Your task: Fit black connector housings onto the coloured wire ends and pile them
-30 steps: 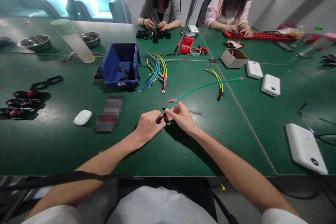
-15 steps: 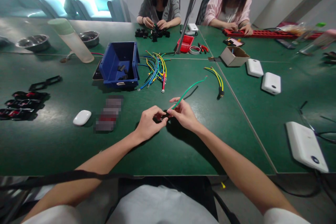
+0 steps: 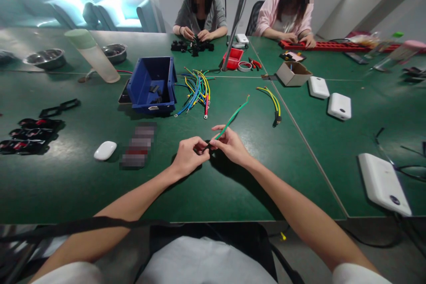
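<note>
While both hands met over the green table (image 3: pixel 233 186), the left hand (image 3: pixel 188 159) was pinched shut on a small dark part (image 3: pixel 203 148) that was mostly hidden between the fingertips, and the right hand (image 3: pixel 229 144) was closed on the near end of the green wire (image 3: pixel 231 120), right where it met that part. The wire's free end stuck out up and away from the grip, unsupported, with a bare-looking tip; I could not tell if the near end was seated. Risk 1: the long free length could lever the near end sideways, so it could enter crooked or pop back out. Risk 2: the part was tiny, the pinch shallow, so a twist could flick it onto the table. Risk 3: the free end swung toward the bundle of coloured wires (image 3: pixel 198 91) and the yellow-green pair (image 3: pixel 273 103) beyond the grip, so a snag there was possible. The blue bin (image 3: pixel 151 83) sat further off to the left of the grip, and the white mouse (image 3: pixel 105 150) well to the left, both clear of it.
</note>
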The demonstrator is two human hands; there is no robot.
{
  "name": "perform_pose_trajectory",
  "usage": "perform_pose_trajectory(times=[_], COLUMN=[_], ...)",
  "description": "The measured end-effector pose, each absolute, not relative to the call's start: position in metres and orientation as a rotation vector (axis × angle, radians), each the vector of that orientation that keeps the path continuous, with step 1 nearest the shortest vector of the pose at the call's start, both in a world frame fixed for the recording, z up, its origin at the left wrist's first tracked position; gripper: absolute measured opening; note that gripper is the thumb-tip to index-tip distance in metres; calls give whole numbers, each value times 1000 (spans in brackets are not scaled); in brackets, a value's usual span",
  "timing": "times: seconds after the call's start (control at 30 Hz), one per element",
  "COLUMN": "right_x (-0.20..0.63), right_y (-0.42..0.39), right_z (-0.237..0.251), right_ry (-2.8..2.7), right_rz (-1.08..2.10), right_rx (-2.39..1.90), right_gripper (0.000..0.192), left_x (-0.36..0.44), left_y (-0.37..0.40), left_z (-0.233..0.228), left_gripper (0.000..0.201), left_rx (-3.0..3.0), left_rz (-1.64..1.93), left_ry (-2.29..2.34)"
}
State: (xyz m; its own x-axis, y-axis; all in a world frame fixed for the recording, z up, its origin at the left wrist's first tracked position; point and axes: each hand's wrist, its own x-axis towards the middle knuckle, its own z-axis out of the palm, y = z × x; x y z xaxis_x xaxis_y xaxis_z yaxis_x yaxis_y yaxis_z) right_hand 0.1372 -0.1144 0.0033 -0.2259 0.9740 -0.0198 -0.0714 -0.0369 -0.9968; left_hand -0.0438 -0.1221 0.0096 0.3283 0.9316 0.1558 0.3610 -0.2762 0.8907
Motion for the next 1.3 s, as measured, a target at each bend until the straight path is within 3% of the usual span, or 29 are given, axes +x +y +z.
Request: perform_pose_trajectory(times=[0.3, 0.53, 0.7, 0.83, 1.3], right_x=[123, 118, 127, 139, 213], right_y=[-124, -127, -118, -107, -70], right_z=[4, 7, -2, -10, 0], right_ry=[-1176, -1053, -1135, -1234, -1368], right_rz=[1377, 1347, 1283, 1123, 623], right_rx=[-1114, -1116, -1148, -1280, -1651], right_gripper=[53, 70, 66, 60, 69], left_x=[-41, -32, -30, -33, -48], left_y=[-124, -134, -134, -130, -110], left_z=[-1, 6, 3, -1, -8], left_gripper=[12, 20, 13, 23, 17], left_rx=[2597, 2947, 2864, 2665, 2488], left_rz=[1250, 1048, 955, 952, 805], left_ry=[1184, 1245, 1155, 1018, 1129])
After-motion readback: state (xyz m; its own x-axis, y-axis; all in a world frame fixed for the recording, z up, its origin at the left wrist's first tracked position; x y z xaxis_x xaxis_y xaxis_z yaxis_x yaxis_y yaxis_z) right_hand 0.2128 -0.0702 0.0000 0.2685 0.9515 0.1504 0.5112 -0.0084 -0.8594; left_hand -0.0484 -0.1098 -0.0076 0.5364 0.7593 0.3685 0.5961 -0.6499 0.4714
